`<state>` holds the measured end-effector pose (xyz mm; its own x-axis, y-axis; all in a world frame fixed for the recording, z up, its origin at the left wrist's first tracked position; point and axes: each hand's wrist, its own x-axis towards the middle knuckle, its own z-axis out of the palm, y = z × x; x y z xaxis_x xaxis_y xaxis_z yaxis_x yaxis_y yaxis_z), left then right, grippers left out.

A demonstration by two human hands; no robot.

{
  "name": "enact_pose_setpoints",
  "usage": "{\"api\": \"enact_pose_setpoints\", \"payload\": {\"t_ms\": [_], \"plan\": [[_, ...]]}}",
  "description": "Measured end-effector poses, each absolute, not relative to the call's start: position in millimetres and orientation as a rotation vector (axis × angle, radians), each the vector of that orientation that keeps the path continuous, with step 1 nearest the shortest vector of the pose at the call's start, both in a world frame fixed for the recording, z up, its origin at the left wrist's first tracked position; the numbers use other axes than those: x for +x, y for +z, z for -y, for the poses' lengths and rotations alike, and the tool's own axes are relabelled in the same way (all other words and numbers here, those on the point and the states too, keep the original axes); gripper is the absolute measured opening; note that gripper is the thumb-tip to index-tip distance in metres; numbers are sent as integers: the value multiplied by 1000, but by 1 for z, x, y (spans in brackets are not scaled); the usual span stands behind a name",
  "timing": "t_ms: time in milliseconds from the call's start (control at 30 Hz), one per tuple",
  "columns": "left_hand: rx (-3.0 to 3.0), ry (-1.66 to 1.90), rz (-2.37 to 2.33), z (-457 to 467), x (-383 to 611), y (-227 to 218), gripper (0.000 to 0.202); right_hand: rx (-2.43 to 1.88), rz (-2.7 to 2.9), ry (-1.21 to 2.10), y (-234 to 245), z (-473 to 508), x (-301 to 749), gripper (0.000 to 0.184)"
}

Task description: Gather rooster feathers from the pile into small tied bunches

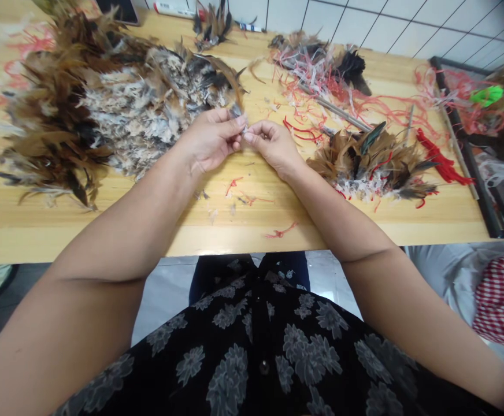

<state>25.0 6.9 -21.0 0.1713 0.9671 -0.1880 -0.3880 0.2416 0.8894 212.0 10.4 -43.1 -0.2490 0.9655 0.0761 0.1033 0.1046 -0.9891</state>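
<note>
My left hand (211,140) and my right hand (273,144) meet above the middle of a wooden table (104,225), fingertips pinched together. Between them is the quill end of a brown feather (228,78) that arches up and back from my left fingers. My right fingertips press on the same small end; what else they hold is too small to make out. A large heap of brown, black and white feathers (96,98) lies just left of my left hand. A smaller bunch of feathers (373,159) lies right of my right hand.
Red and white thread scraps (321,75) are tangled at the back with thin sticks (343,114). A red thread bundle (440,159) lies at the right. A dark rack (473,162) stands off the table's right end. Loose red scraps (280,233) dot the front edge.
</note>
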Motion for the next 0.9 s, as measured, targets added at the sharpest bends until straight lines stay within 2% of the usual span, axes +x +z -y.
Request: {"api": "enact_pose_setpoints", "payload": {"t_ms": [167, 333, 600, 900], "plan": [[1025, 1144, -937, -20, 13, -39, 53, -1082, 1472, 1355, -33, -5, 214, 73], [1228, 1177, -945, -29, 10, -49, 65, -1069, 1449, 1348, -40, -12, 215, 68], [1256, 1165, -940, -38, 13, -59, 55, -1066, 1432, 1392, -30, -5, 215, 59], [1217, 1175, -950, -33, 17, -57, 53, -1040, 1376, 1478, -23, -2, 218, 68]]}}
